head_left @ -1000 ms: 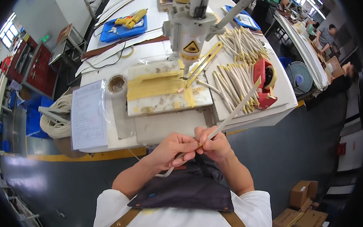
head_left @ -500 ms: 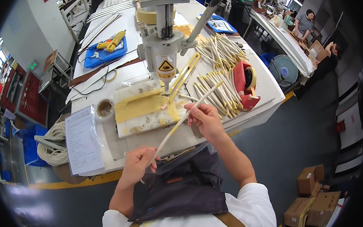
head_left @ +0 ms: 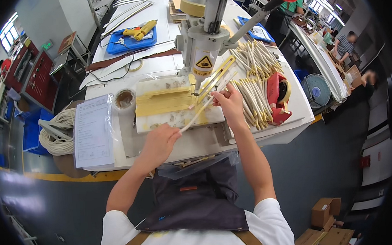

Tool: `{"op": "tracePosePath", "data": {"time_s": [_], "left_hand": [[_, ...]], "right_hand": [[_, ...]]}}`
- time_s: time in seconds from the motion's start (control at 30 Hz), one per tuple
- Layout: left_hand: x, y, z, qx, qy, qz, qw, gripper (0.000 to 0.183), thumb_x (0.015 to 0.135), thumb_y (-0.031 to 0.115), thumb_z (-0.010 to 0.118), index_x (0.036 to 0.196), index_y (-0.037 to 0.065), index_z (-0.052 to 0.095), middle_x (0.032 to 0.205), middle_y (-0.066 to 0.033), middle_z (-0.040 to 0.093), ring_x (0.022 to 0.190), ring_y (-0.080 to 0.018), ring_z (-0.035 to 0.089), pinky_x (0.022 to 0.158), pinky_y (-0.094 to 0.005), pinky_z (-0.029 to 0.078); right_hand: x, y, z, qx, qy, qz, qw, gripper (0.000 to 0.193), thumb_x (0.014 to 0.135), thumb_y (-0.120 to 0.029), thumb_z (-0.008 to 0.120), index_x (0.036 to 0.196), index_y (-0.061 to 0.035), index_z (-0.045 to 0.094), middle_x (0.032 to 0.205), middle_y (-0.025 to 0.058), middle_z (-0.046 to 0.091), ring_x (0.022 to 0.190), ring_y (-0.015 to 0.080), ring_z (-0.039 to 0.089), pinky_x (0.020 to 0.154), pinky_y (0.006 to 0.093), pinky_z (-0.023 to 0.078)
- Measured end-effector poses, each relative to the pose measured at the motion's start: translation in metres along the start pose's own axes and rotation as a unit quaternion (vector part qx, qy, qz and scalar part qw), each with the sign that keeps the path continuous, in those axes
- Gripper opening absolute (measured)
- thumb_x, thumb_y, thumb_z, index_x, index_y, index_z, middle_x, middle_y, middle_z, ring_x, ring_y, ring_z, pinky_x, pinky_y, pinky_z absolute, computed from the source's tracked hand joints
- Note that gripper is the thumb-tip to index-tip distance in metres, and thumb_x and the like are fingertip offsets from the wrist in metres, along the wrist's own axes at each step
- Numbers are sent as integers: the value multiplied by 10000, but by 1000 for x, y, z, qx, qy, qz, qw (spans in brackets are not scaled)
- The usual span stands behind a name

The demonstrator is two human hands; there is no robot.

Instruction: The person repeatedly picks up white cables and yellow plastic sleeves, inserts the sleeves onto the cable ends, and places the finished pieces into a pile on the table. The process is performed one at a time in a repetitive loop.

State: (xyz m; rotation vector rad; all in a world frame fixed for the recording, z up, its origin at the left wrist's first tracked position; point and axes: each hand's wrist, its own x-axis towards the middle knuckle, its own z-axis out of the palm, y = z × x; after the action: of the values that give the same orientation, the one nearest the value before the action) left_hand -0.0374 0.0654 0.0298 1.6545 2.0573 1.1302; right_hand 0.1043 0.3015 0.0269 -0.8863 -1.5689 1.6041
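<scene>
Both hands hold a slim white cord piece (head_left: 198,114) with yellowish tape on it, slanting up to the right. My left hand (head_left: 160,143) pinches its lower end near the front edge of the white block. My right hand (head_left: 230,105) has its fingers closed round the upper part, just right of the press tip. A grey hand press (head_left: 208,44) with a warning label stands over the white block (head_left: 160,124), which is partly covered in yellow tape (head_left: 164,104). The cord crosses in front of the block's right part.
Bundled white cord pieces (head_left: 253,93) with yellow ends lie right of the press, beside a red tape dispenser (head_left: 278,98). A tape roll (head_left: 124,99) and a paper sheet (head_left: 92,132) are at left. Farther back is a blue tray (head_left: 132,43) with a yellow glue gun (head_left: 143,30).
Both hands have moved forward with the cord, toward the block and the press. My right hand is now beside the press tip. The whole view has shifted slightly.
</scene>
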Motion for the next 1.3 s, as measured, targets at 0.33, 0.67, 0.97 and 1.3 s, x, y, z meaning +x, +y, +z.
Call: {"op": "tracePosePath", "data": {"time_s": [0.33, 0.67, 0.97, 1.3], "left_hand": [[29, -37, 21, 161, 81, 84, 980, 85, 926, 126, 664, 933, 45, 688, 853, -102, 598, 775, -305, 632, 669, -420, 509], [33, -49, 14, 126, 49, 73, 988, 89, 919, 128, 669, 940, 47, 697, 858, -96, 599, 727, -299, 640, 641, -417, 519], [39, -51, 15, 107, 41, 92, 989, 231, 882, 79, 675, 1110, 52, 707, 832, -87, 592, 691, -285, 630, 602, -398, 505], [46, -53, 11, 127, -5, 102, 987, 316, 874, 70, 642, 1184, 73, 706, 820, -76, 585, 683, -271, 621, 585, -399, 494]], "right_hand": [[39, 18, 23, -333, 97, -85, 934, 786, 832, -89, 713, 1478, 146, 332, 789, 167, 702, 713, 336, 706, 711, 390, 564], [41, 34, 36, -518, 58, -211, 827, 166, 904, -101, 618, 955, 55, 642, 1006, 253, 656, 900, 426, 668, 812, 499, 542], [38, 25, 33, -511, 26, -201, 835, 131, 894, -62, 611, 953, 55, 617, 1072, 232, 663, 910, 434, 656, 805, 480, 535], [42, 32, 34, -486, 34, -204, 849, 157, 862, -53, 633, 931, 86, 612, 1223, 285, 628, 945, 454, 656, 831, 502, 531]]}}
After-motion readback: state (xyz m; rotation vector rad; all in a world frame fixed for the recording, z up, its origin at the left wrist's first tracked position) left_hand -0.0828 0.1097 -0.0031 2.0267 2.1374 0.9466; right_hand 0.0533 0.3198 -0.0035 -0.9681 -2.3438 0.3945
